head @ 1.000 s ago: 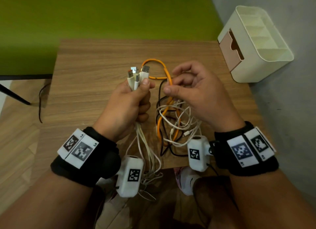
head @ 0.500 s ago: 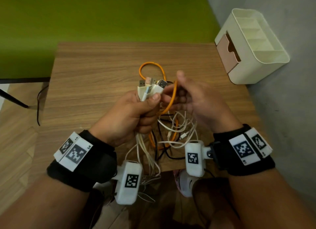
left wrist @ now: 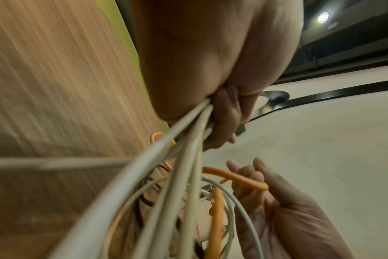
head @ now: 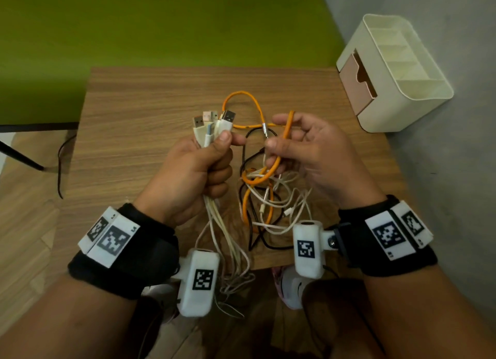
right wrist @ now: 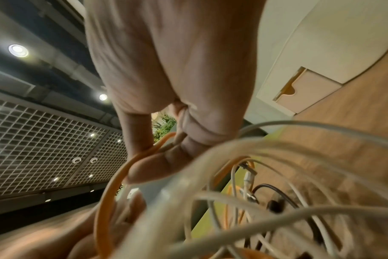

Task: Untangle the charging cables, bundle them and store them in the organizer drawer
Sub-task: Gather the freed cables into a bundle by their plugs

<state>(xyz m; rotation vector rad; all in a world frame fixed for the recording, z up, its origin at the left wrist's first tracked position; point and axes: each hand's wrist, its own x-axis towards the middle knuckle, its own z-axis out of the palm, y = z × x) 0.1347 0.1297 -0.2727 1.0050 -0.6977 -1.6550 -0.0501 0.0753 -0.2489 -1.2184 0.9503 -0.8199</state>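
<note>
My left hand (head: 204,165) grips a bunch of white cables (head: 214,219) just below their USB plugs (head: 214,121), which stick up above my fist; the cords hang down past the table edge. My right hand (head: 303,146) holds an orange cable (head: 285,133), which runs through its curled fingers (right wrist: 148,168). Below both hands a tangle (head: 271,200) of white, orange and black cables lies on the wooden table (head: 134,112). In the left wrist view the white cords (left wrist: 188,157) come out of my fist, with the right hand (left wrist: 284,210) and the orange cable (left wrist: 244,180) below.
A cream organizer (head: 397,71) with a pink drawer (head: 354,82), slightly open, stands at the table's far right corner against a grey wall. A green surface lies beyond the table. A black cord (head: 60,171) hangs off the left edge.
My right hand has drawn away from the left to the right, carrying the orange cable with it. The left hand still grips the plug bunch, now a little farther left.
</note>
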